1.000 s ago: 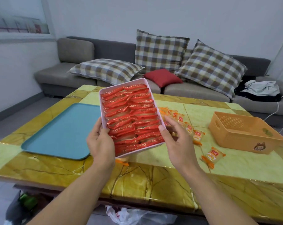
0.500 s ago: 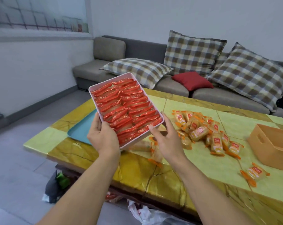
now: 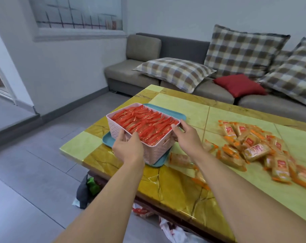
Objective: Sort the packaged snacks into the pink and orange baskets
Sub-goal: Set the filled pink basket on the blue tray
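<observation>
The pink basket (image 3: 154, 151) stands level on the blue tray (image 3: 159, 163) at the table's left end, filled to the rim with red snack packets (image 3: 145, 122). My left hand (image 3: 128, 148) grips its near left corner, thumb over the rim. My right hand (image 3: 186, 135) holds the right corner, thumb on the rim. A heap of orange-wrapped snacks (image 3: 255, 146) lies on the table to the right. The orange basket is out of view.
The yellow marble-pattern table (image 3: 183, 186) has its edge close to me. One loose snack (image 3: 179, 159) lies just right of the tray. A grey sofa (image 3: 143, 55) with checked cushions stands behind. Bags (image 3: 86, 188) lie on the floor under the table.
The pink basket was tilted up toward me above the table; both hands have lowered it level onto the blue tray. My view has swung left, and the orange basket has left the frame.
</observation>
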### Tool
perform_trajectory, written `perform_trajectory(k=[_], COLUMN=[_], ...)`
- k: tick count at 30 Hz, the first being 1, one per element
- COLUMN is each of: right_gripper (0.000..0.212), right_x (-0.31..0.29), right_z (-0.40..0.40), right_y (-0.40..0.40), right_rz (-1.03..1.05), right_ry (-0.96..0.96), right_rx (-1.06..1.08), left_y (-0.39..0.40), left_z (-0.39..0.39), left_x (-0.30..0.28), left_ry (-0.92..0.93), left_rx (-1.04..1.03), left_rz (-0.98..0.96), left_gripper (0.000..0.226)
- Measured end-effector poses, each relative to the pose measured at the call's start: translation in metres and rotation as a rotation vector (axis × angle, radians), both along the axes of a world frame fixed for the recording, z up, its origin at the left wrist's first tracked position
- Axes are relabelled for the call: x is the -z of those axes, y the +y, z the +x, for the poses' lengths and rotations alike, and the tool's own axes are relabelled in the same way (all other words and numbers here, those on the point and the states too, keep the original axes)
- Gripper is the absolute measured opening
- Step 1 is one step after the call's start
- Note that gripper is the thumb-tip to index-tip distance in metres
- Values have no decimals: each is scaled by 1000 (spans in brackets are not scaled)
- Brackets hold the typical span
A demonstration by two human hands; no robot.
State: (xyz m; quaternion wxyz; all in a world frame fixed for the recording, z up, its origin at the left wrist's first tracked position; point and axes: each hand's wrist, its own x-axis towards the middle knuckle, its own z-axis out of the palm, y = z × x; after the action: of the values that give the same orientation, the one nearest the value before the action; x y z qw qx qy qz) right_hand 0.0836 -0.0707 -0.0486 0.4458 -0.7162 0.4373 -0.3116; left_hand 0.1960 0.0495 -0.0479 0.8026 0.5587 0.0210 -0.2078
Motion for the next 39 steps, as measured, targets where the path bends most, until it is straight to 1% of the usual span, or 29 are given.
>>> perform_trajectory(k=[1,2,4,6,9,10,12,14,16,18,21,26,30,32,36,39], right_gripper=[56,58,56,53,38,35,30,21,11,9,9,11,9,7,6,10], right_x=[-1,-2,-5,-6,-2,1,6,8,7,4,0,-5,-12,-16,-18,-17], right_z=[1,2,4,7,10,10,9,9,13,17,21,29,33,35,40,43], right_y=[1,2,7,18,32,33,32,28,22,13,-3,-21,-34,-39,-45,-50], right_rz=[-19,-45,-136,-261,-497,-563,-647,-696,-735,-722,-669,-641,-628,-609,-515,-494], right_ry=[37,78,126,182,367,418,455,459,492,511,515,561,654,675,646,642], right_rx=[26,46,25,-29,-30,-11,39,84,93,110,134,168,209,221,242,283], left_y=[-2,-3,-8,-14,-20,-22,-23,-23,-25,-28,-34,-42,-46,-48,-50,-51], left_z=[1,2,2,1,-1,0,2,5,6,4,5,8,7,6,2,-2], left_x=[3,5,10,14,17,18,21,27,36,41,43,42,43,44,44,42], left_ry=[-17,-34,-88,-143,-194,-195,-189,-221,-277,-309,-281,-203,-199,-197,-221,-232], left_rx=[4,27,84,148,210,234,277,350,434,523,588,555,551,537,520,503], left_rz=[13,22,39,60,89,87,99,142,224,355,417,480,532,536,600,633], left_gripper=[34,31,27,32,34,39,50,54,58,64,85,88,94,92,82,78])
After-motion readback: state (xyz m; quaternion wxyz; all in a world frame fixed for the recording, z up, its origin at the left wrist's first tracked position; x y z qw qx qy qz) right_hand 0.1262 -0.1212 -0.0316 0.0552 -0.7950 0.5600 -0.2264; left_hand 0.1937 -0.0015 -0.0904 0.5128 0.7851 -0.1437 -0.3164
